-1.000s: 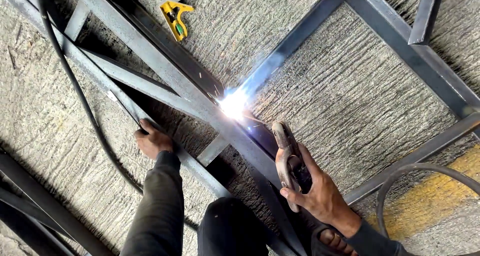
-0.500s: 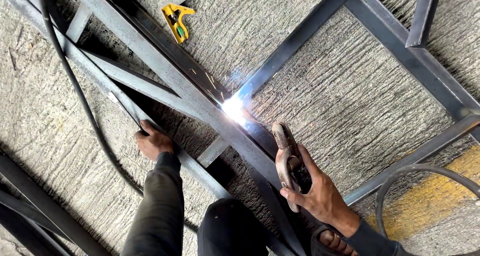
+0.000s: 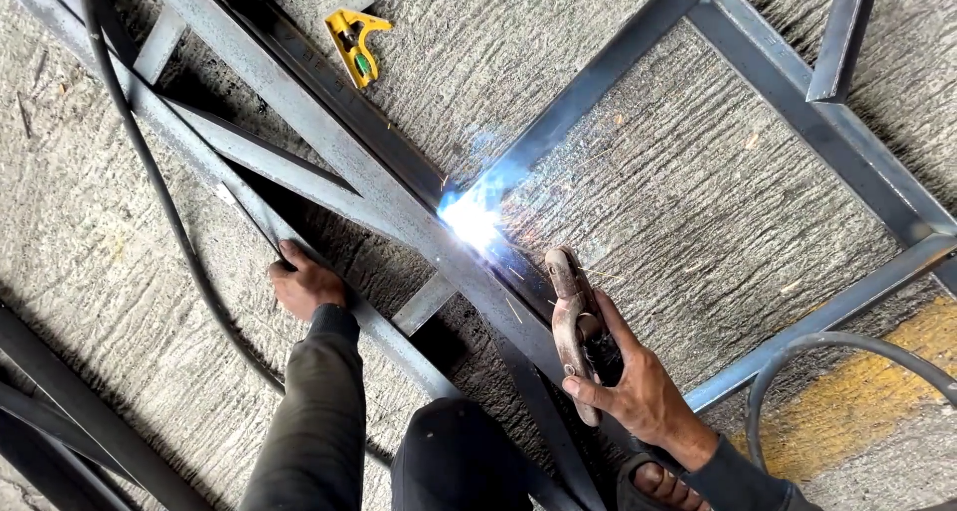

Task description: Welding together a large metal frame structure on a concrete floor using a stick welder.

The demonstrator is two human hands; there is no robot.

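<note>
Kneeling over a grey steel bar frame [image 3: 329, 142] on rough concrete, the right hand [image 3: 638, 391] wraps all fingers around a worn metal electrode holder [image 3: 570, 317], its tip at a bright white-blue welding arc [image 3: 469, 220]. Left hand [image 3: 304, 284] presses closed on a bar. Nearby lie a yellow magnetic square [image 3: 357, 44] and 1 black cable [image 3: 150, 172].

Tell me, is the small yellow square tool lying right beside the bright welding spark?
No, the small yellow square tool lies far up the grey steel frame, well apart from the bright welding spark.
</note>
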